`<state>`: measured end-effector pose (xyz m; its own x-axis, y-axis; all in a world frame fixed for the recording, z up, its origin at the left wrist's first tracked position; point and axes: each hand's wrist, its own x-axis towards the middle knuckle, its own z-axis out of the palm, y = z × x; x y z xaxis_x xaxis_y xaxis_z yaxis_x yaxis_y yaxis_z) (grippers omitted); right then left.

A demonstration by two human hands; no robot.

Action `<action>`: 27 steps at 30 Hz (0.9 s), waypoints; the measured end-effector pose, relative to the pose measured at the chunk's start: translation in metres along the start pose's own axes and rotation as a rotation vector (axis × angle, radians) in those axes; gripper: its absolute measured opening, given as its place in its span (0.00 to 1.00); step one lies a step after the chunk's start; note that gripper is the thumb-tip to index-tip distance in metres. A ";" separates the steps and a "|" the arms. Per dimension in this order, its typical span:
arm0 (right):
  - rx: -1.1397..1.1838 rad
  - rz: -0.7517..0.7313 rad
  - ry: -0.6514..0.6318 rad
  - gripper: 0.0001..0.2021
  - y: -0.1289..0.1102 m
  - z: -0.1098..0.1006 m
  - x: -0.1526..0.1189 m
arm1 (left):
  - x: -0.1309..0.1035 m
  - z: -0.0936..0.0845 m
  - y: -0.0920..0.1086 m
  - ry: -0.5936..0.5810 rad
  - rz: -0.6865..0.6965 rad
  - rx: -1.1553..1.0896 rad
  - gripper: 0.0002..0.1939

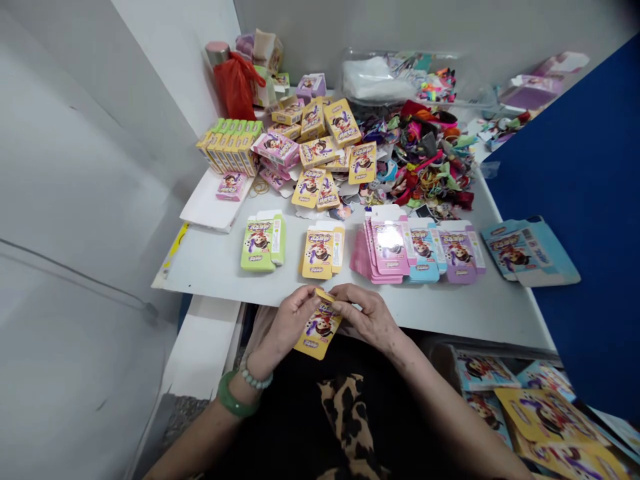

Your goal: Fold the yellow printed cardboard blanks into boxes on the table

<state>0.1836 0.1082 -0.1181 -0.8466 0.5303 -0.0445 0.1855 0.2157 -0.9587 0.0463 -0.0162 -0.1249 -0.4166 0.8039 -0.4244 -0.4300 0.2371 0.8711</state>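
Note:
A yellow card box [320, 328] with a cartoon girl printed on it is held between both hands, just off the table's front edge. My left hand [296, 317] pinches its upper left corner with thumb and fingers. At the upper right corner, my right hand [364, 311] grips the narrow top flap. Whether the box is flat or opened out I cannot tell. Beyond the hands lie a green box stack [258, 244], a yellow box stack [320, 253], a pink box stack [389, 243], a blue box stack [424, 250] and a purple box stack [456, 253].
Filled-looking yellow boxes [342, 125] are heaped at the back, beside a pile of colourful hair accessories [425, 153]. A clear plastic tray [480, 93] stands behind. At left are a red bag [237, 87] and rowed boxes [230, 150]. More flat cards [550, 413] lie lower right.

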 end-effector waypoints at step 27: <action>-0.192 -0.054 -0.163 0.15 -0.023 -0.002 -0.001 | -0.006 0.005 0.000 0.104 0.106 -0.030 0.23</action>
<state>0.1811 0.1039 -0.0957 -0.9242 0.3780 -0.0544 0.2160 0.4001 -0.8906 0.0526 -0.0180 -0.1216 -0.5413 0.7621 -0.3553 -0.4023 0.1363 0.9053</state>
